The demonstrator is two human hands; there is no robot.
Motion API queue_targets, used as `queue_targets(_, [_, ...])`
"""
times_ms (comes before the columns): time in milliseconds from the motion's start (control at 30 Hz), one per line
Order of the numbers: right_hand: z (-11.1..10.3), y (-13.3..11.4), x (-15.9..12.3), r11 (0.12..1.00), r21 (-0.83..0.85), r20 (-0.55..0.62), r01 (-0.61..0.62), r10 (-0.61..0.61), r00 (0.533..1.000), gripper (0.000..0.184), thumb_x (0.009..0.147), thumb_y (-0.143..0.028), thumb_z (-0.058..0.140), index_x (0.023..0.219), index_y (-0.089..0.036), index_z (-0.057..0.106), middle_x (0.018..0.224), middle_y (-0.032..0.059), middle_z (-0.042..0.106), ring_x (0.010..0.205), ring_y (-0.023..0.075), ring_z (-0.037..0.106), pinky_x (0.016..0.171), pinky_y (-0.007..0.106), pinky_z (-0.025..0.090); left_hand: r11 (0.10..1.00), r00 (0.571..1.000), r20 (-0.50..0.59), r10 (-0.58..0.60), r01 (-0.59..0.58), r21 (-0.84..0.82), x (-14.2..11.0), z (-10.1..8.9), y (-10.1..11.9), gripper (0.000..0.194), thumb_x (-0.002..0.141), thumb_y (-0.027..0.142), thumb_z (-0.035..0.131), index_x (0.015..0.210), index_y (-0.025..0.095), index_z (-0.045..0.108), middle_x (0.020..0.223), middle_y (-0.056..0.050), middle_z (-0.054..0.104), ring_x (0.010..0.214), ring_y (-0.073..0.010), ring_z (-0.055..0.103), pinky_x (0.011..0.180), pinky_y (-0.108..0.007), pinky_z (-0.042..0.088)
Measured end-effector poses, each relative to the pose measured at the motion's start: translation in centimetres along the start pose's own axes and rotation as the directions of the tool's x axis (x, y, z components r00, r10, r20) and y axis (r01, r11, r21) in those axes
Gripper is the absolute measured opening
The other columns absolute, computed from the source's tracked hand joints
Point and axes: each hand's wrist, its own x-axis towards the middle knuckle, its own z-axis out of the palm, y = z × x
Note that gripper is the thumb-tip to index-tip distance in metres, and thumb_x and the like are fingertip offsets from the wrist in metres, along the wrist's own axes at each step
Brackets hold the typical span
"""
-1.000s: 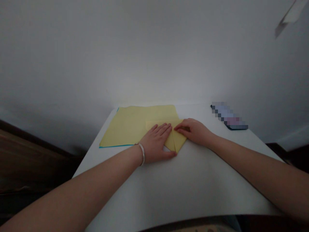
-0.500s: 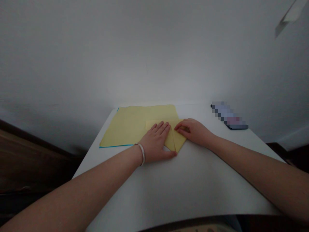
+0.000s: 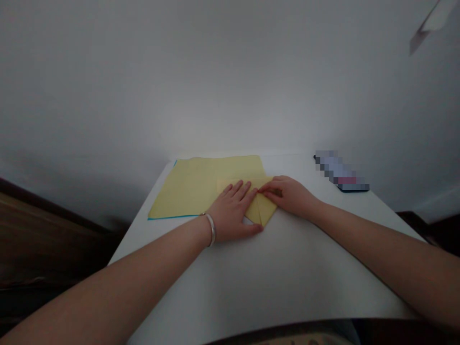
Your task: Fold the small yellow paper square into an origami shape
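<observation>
A piece of yellow paper (image 3: 268, 207), folded so that its near end comes to a point, lies flat on the white table (image 3: 258, 278). My left hand (image 3: 235, 213), a silver bangle at its wrist, rests flat across the paper's left part with fingers spread; its thumb reaches the near tip. On the right side my right hand (image 3: 283, 191) pinches the paper's flap between thumb and fingers, close to the left index fingertip. A crease runs from there down to the tip. The left hand hides part of the folded paper.
Several yellow sheets (image 3: 201, 187) with a blue edge below lie at the back left, partly under the folded paper. A phone (image 3: 341, 172), its screen blurred out, lies at the back right. A pale wall (image 3: 230, 81) stands behind the table.
My right fingertips have shifted slightly left along the flap and now meet the left index finger. The left index finger has moved slightly right; the rest of that hand stays put.
</observation>
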Motion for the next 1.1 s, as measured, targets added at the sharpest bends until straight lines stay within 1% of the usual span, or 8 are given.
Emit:
queue_targets(233, [0.20,0.18,0.00,1.000,-0.020,-0.012,0.008,-0.008,1.000,0.019,0.083,-0.025,0.054,0.093,-0.024,0.070,0.089,0.0040,0.068,0.086,0.0186,0.055,0.081,0.032,0.042,1.000,1.000,0.015,-0.017,0.018,-0.007,0.00,-0.06,-0.04,0.098,0.074,0.073,0.037,0.143,0.005,0.019,0.151,-0.015,0.014,0.139,-0.0299,0.009,0.113,-0.042,0.011])
queue_targets(333, [0.15,0.11,-0.03,1.000,-0.018,-0.007,0.002,-0.002,1.000,0.020,0.083,-0.025,0.054,0.094,-0.023,0.070,0.089,0.0040,0.068,0.086,0.0185,0.055,0.080,0.032,0.042,1.000,1.000,0.012,-0.020,0.021,-0.015,-0.04,-0.04,-0.09,0.098,0.075,0.072,0.037,0.143,0.004,0.017,0.151,-0.016,0.014,0.139,-0.0295,0.009,0.113,-0.042,0.011])
queue_targets(433, [0.06,-0.03,-0.02,1.000,-0.023,-0.002,-0.003,0.003,1.000,0.019,0.083,-0.025,0.054,0.094,-0.023,0.070,0.089,0.0038,0.068,0.086,0.0183,0.055,0.079,0.032,0.042,0.999,1.000,0.002,-0.021,0.021,-0.037,0.02,-0.02,-0.13,0.096,0.077,0.072,0.035,0.144,0.006,0.017,0.151,-0.015,0.016,0.139,-0.0291,0.010,0.113,-0.042,0.011])
queue_targets(533, [0.00,-0.16,0.02,1.000,-0.031,-0.002,-0.004,0.004,1.000,0.019,0.082,-0.025,0.055,0.093,-0.023,0.070,0.087,0.0037,0.067,0.085,0.0180,0.055,0.080,0.031,0.041,0.998,0.999,-0.014,-0.032,0.031,-0.053,0.16,0.06,-0.07,0.089,0.080,0.072,0.029,0.143,0.009,0.022,0.150,-0.014,0.019,0.139,-0.0290,0.012,0.112,-0.044,0.012])
queue_targets(600, [-0.02,-0.20,0.04,0.999,-0.036,-0.005,-0.004,0.003,1.000,0.019,0.083,-0.026,0.054,0.092,-0.023,0.070,0.087,0.0039,0.067,0.085,0.0181,0.055,0.079,0.031,0.041,0.997,0.998,-0.036,-0.050,0.048,-0.054,0.26,0.16,0.04,0.085,0.081,0.071,0.028,0.142,0.011,0.025,0.149,-0.014,0.022,0.138,-0.0297,0.015,0.112,-0.044,0.013])
queue_targets(767, [0.01,-0.22,0.05,0.999,-0.047,-0.002,0.008,-0.008,1.000,0.020,0.083,-0.026,0.053,0.093,-0.022,0.070,0.088,0.0045,0.067,0.084,0.0179,0.054,0.079,0.031,0.041,0.997,0.995,-0.081,-0.063,0.060,-0.047,0.38,0.35,0.33,0.088,0.077,0.072,0.036,0.141,0.012,0.027,0.148,-0.015,0.026,0.137,-0.0316,0.018,0.111,-0.046,0.014])
queue_targets(933, [0.09,-0.21,0.04,0.997,-0.075,-0.017,0.003,-0.004,1.000,0.018,0.082,-0.027,0.054,0.090,-0.021,0.069,0.085,0.0046,0.067,0.083,0.0182,0.053,0.078,0.031,0.041,0.997,0.996,-0.059,-0.064,0.061,-0.044,0.35,0.12,0.43,0.085,0.077,0.070,0.039,0.141,0.016,0.027,0.148,-0.015,0.025,0.138,-0.0319,0.017,0.111,-0.046,0.014])
queue_targets(1100, [-0.01,-0.37,-0.06,0.994,-0.110,-0.012,0.005,-0.007,1.000,0.019,0.083,-0.027,0.052,0.092,-0.021,0.068,0.087,0.0052,0.066,0.084,0.0187,0.053,0.077,0.031,0.041,0.997,0.996,-0.050,-0.067,0.066,-0.036,0.33,-0.08,0.44,0.088,0.074,0.072,0.041,0.141,0.015,0.029,0.148,-0.015,0.025,0.137,-0.0325,0.017,0.111,-0.046,0.015])
